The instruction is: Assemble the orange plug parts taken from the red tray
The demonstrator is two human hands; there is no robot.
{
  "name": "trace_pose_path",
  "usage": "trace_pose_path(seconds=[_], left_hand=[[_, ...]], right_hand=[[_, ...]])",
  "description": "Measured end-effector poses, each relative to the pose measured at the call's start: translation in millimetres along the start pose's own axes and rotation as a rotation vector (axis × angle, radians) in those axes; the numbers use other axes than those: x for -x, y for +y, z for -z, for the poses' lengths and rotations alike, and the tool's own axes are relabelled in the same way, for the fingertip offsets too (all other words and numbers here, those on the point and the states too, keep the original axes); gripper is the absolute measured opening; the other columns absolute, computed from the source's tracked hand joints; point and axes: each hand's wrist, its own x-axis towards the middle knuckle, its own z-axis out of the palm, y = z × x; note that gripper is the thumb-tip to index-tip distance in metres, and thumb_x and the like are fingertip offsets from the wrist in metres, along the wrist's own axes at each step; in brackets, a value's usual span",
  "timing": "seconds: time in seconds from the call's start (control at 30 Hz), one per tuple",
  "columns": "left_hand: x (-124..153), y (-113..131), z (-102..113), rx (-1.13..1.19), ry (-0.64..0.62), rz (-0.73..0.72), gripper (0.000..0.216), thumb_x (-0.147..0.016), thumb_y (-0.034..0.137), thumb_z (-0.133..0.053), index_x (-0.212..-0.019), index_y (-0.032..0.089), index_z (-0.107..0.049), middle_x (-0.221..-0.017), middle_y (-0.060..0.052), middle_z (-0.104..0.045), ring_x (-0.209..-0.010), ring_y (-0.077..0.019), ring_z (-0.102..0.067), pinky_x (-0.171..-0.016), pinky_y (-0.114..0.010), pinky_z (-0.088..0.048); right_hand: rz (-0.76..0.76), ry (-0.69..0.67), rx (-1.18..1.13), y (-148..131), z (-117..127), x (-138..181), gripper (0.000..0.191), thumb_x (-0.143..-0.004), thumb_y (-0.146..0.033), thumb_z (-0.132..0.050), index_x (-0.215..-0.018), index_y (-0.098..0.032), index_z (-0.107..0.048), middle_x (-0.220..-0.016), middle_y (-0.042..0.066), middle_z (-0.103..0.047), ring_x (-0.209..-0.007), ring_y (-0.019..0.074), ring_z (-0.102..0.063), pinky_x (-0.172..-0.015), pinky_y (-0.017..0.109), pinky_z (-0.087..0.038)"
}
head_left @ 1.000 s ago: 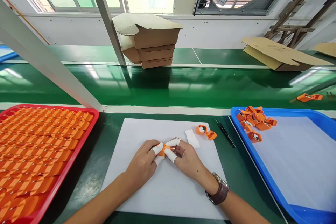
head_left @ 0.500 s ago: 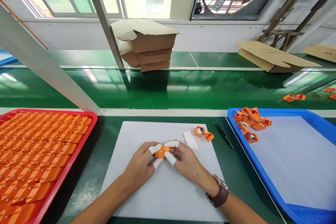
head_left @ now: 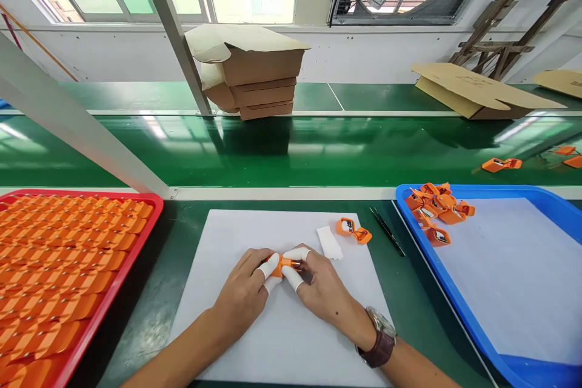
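Observation:
Above the white sheet, both hands hold one small orange plug, a boxy plastic body with what look like thin metal pins at its right end. My left hand pinches its left side between thumb and finger. From the right, my right hand grips its narrower end; its other fingers are curled behind the pins. White finger cots cover the thumb and forefinger of each hand. An opened orange housing lies on the sheet's far right part, beside a white paper slip.
At left stands a red tray filled with rows of orange parts. A blue tray at right holds several orange housings. Black tweezers lie between sheet and blue tray. Beyond are a green conveyor belt, cardboard boxes and a slanted post.
The plug and both hands have shifted slightly left, and the left fingers now cover more of it. An orange housing on the belt has moved a little left. The camera view has tilted slightly.

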Motion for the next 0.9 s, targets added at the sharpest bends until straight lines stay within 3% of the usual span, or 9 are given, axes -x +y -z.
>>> trace_pose_path(seconds=[0.17, 0.37, 0.53, 0.63, 0.73, 0.9], left_hand=[[1.3, -2.6, -2.0, 0.044, 0.0, -0.007, 0.053, -0.085, -0.007, -0.055, -0.131, 0.018, -0.049, -0.117, -0.014, -0.062, -0.095, -0.0227, -0.057, -0.075, -0.039, -0.055], [-0.2, -1.2, -0.3, 0.023, 0.014, 0.019, 0.05, -0.085, 0.0, -0.062, -0.13, 0.019, -0.05, -0.118, -0.014, -0.063, -0.097, -0.0228, -0.06, -0.078, -0.039, -0.057], [-0.1, 1.6, 1.1, 0.006, -0.031, 0.076, 0.051, -0.087, 0.005, -0.063, -0.133, 0.019, -0.048, -0.119, -0.012, -0.063, -0.104, -0.0236, -0.061, -0.085, -0.039, -0.057], [0.2, 1.8, 0.0, 0.004, -0.031, 0.039, 0.049, -0.087, 0.001, -0.06, -0.131, 0.019, -0.048, -0.121, -0.012, -0.061, -0.103, -0.0235, -0.06, -0.084, -0.039, -0.056], [-0.2, 3.3, -0.7, -0.002, -0.037, 0.007, 0.048, -0.087, -0.002, -0.057, -0.129, 0.02, -0.048, -0.122, -0.012, -0.06, -0.103, -0.0232, -0.059, -0.082, -0.039, -0.055], [-2.6, 4.6, 6.6, 0.032, -0.073, 0.156, 0.047, -0.091, 0.01, -0.06, -0.134, 0.022, -0.047, -0.123, -0.011, -0.055, -0.11, -0.0221, -0.058, -0.087, -0.036, -0.056]], right_hand=[[-0.046, -0.069, -0.074, -1.3, 4.0, -7.6, 0.016, -0.091, -0.019, -0.059, -0.104, -0.025, -0.066, -0.104, 0.002, -0.067, -0.084, 0.0164, -0.064, -0.074, 0.032, -0.054], [-0.094, -0.07, -0.2, 4.6, 2.9, -9.5, 0.017, -0.091, -0.019, -0.06, -0.108, -0.024, -0.063, -0.107, 0.002, -0.066, -0.089, 0.0158, -0.064, -0.082, 0.032, -0.055], [-0.08, -0.072, -0.152, 3.1, 3.0, -6.1, 0.019, -0.09, -0.022, -0.063, -0.109, -0.025, -0.062, -0.107, 0.002, -0.066, -0.086, 0.0153, -0.063, -0.08, 0.032, -0.054], [-0.092, -0.068, -0.13, -0.8, 3.7, -5.4, 0.018, -0.09, -0.026, -0.066, -0.107, -0.024, -0.061, -0.105, 0.002, -0.066, -0.085, 0.0155, -0.063, -0.079, 0.032, -0.053], [-0.118, -0.032, -0.115, -2.6, 4.1, -6.5, 0.011, -0.094, -0.032, -0.061, -0.099, -0.023, -0.062, -0.093, 0.001, -0.066, -0.083, 0.0157, -0.063, -0.076, 0.031, -0.053], [-0.12, -0.033, -0.171, -0.3, 6.6, -8.1, 0.03, -0.103, -0.043, -0.043, -0.102, -0.02, -0.063, -0.084, 0.0, -0.062, -0.072, 0.0141, -0.06, -0.067, 0.03, -0.052]])
